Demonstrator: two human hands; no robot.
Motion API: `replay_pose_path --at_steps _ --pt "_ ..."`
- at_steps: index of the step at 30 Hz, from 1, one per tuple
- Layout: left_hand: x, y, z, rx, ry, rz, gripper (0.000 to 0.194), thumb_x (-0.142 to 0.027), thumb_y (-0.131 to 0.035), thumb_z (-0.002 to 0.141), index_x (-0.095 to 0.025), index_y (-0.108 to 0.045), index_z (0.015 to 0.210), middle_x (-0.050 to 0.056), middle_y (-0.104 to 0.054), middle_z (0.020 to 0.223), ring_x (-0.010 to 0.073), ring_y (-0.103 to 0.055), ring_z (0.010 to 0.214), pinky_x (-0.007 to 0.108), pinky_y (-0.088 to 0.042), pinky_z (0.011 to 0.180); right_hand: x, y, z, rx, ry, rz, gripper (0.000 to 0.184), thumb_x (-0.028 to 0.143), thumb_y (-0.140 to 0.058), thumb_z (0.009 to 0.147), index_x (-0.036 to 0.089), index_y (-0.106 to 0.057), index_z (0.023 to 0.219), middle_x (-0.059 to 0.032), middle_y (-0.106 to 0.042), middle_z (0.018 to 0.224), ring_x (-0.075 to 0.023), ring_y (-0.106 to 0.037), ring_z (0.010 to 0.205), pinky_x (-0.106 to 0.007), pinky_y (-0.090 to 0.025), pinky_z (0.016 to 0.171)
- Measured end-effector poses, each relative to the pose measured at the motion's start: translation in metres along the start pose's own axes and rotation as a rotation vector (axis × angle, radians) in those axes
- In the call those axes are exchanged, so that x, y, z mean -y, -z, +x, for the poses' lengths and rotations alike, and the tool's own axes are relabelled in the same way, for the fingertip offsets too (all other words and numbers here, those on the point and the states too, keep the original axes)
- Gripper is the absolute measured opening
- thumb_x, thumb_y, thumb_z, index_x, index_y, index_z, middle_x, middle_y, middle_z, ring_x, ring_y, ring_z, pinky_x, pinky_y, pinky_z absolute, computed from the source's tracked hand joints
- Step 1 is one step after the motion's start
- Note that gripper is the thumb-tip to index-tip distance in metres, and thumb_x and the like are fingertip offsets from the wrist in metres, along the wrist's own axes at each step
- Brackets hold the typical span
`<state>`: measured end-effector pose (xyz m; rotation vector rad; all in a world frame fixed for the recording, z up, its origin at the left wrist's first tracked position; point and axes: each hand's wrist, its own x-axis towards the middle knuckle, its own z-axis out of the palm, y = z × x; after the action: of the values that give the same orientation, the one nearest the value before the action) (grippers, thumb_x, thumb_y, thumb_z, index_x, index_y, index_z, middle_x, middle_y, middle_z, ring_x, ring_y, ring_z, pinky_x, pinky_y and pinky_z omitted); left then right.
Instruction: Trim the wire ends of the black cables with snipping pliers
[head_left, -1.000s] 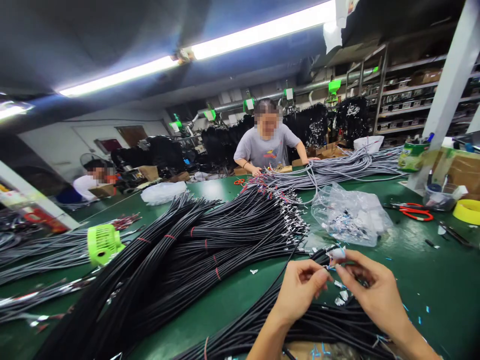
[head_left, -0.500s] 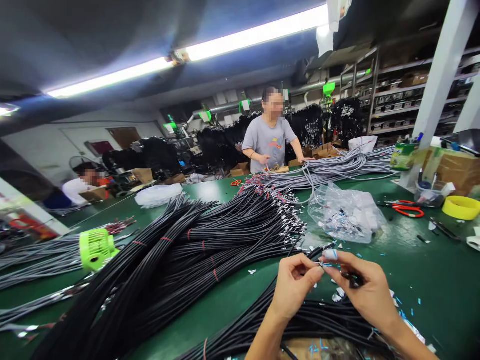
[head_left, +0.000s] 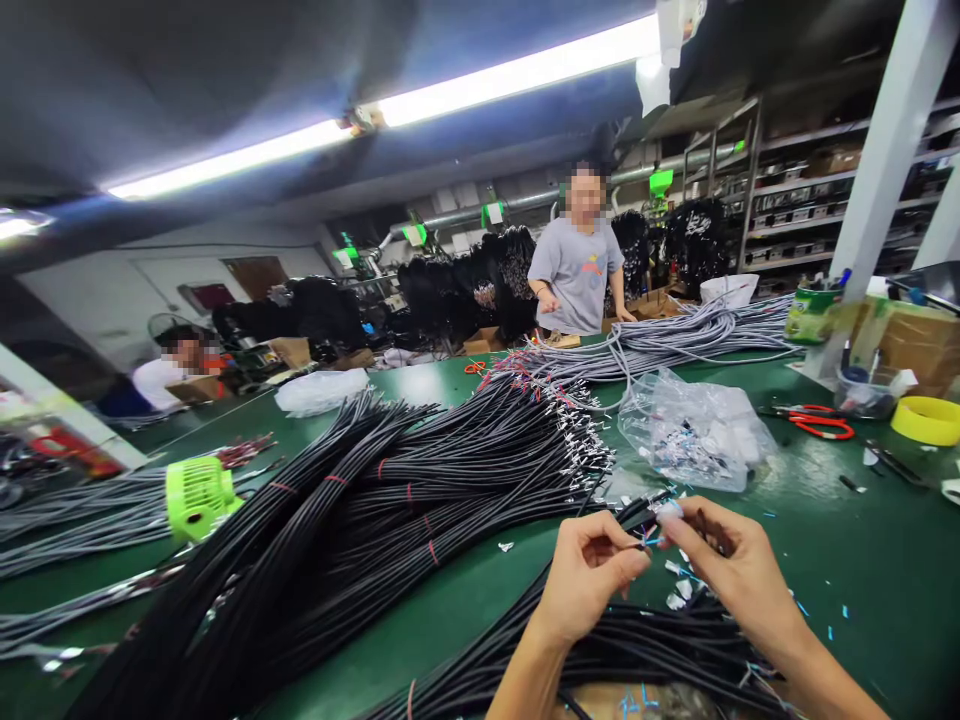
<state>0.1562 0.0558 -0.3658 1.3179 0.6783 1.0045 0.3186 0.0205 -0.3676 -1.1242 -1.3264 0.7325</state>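
Note:
My left hand [head_left: 589, 580] pinches the end of a black cable between thumb and forefinger, and thin blue wire [head_left: 652, 541] sticks out past the fingertips. Close beside it, my right hand [head_left: 731, 560] is closed, with white tape wrapped on one finger. Something dark shows in its palm, mostly hidden by the fingers, so its kind is unclear. Below both hands runs a bundle of black cables [head_left: 645, 650]. A large pile of black cables [head_left: 450, 470] with stripped silvery ends lies to the left, tied with red bands.
Behind the hands lies a clear plastic bag [head_left: 694, 430] of scraps. Red-handled scissors [head_left: 821, 421], yellow tape [head_left: 928, 419] and a pen can [head_left: 814, 312] are at right. Grey cables [head_left: 697, 335] stretch across the back near a standing co-worker [head_left: 577, 270]. A green fan [head_left: 199, 497] stands left.
My right hand has turned and its fingers have shifted; the blue wire now shows between the hands. The co-worker across the table has moved right and straightened up.

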Motion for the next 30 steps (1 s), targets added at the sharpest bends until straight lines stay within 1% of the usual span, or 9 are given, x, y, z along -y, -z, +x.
replay_pose_path --at_steps 3,7,11,14,18,21,25,27,30 --pt "-0.0009 0.0 -0.0004 -0.024 -0.055 0.026 0.034 -0.037 -0.077 0.062 -0.013 -0.054 0.059 -0.003 -0.048 0.055 0.0066 -0.04 0.046 0.019 -0.031 0.043 0.0008 0.0014 0.0001 0.046 -0.019 -0.024 0.031 0.041 -0.056 0.084 0.017 -0.063 0.066 -0.0009 -0.062 0.059 -0.0123 -0.056 0.053 -0.02 -0.044 0.047" --pt "-0.0028 0.0 -0.0016 -0.022 -0.101 0.097 0.027 -0.03 -0.076 0.065 -0.013 -0.055 0.059 -0.003 -0.046 0.057 0.0074 -0.038 0.051 0.02 -0.029 0.048 -0.0005 -0.001 -0.0013 0.154 -0.025 -0.042 0.026 0.041 -0.059 0.081 0.017 -0.066 0.075 -0.0019 -0.064 0.069 -0.0151 -0.056 0.061 -0.023 -0.045 0.054" --pt "-0.0022 -0.0016 -0.0022 -0.026 -0.11 0.149 0.026 -0.03 -0.075 0.067 -0.012 -0.057 0.06 -0.003 -0.046 0.057 0.0078 -0.038 0.054 0.02 -0.029 0.051 -0.0011 -0.0007 -0.0022 0.189 0.013 -0.129 0.029 0.041 -0.053 0.085 0.017 -0.062 0.071 -0.0006 -0.056 0.066 -0.0144 -0.048 0.06 -0.024 -0.039 0.054" --pt "-0.0011 -0.0011 -0.0012 0.043 -0.044 0.106 0.034 -0.041 -0.072 0.069 -0.011 -0.059 0.06 -0.003 -0.045 0.052 0.0063 -0.035 0.047 0.02 -0.026 0.045 -0.0002 0.0027 -0.0014 0.231 0.048 -0.169 0.03 0.041 -0.052 0.086 0.018 -0.061 0.069 0.0003 -0.052 0.063 -0.0139 -0.044 0.058 -0.024 -0.036 0.053" --pt "-0.0001 0.0033 0.0009 0.14 0.069 0.057 0.05 -0.056 -0.064 0.072 -0.009 -0.063 0.059 -0.001 -0.047 0.046 0.0045 -0.035 0.037 0.019 -0.021 0.037 0.003 0.0053 -0.0009 0.279 0.04 -0.149 0.031 0.041 -0.051 0.088 0.019 -0.063 0.07 -0.0001 -0.056 0.063 -0.0145 -0.048 0.06 -0.025 -0.037 0.055" --pt "-0.0001 0.0062 0.002 0.211 0.119 0.029 0.051 -0.057 -0.064 0.072 -0.007 -0.065 0.062 0.001 -0.051 0.048 0.0042 -0.038 0.035 0.018 -0.023 0.035 0.0062 0.0053 -0.0018 0.29 0.025 -0.117 0.03 0.038 -0.052 0.087 0.019 -0.062 0.067 0.0003 -0.057 0.063 -0.0137 -0.048 0.059 -0.025 -0.036 0.056" --pt "0.0 0.0054 0.0021 0.259 0.189 0.02 0.052 -0.059 -0.07 0.064 -0.007 -0.063 0.062 0.003 -0.056 0.053 0.0048 -0.041 0.036 0.018 -0.025 0.036 0.0078 0.0046 -0.0022 0.284 0.037 -0.121 0.03 0.036 -0.054 0.084 0.018 -0.058 0.061 0.0019 -0.051 0.058 -0.0119 -0.042 0.055 -0.024 -0.032 0.051" --pt "0.0009 0.0037 0.0015 0.235 0.163 0.027 0.052 -0.059 -0.073 0.06 -0.009 -0.06 0.06 0.001 -0.053 0.052 0.0052 -0.04 0.038 0.019 -0.026 0.037 0.0071 0.0043 -0.002 0.26 0.042 -0.133 0.029 0.036 -0.054 0.083 0.017 -0.055 0.06 0.0028 -0.046 0.057 -0.0114 -0.038 0.054 -0.023 -0.03 0.049" --pt "0.002 0.0014 0.0004 0.184 0.024 0.043 0.047 -0.053 -0.074 0.062 -0.011 -0.054 0.058 -0.002 -0.046 0.054 0.0054 -0.036 0.046 0.019 -0.026 0.044 0.0052 0.0043 -0.0022 0.226 0.083 -0.173 0.027 0.033 -0.054 0.083 0.018 -0.051 0.06 0.0037 -0.041 0.057 -0.011 -0.036 0.053 -0.023 -0.028 0.048"
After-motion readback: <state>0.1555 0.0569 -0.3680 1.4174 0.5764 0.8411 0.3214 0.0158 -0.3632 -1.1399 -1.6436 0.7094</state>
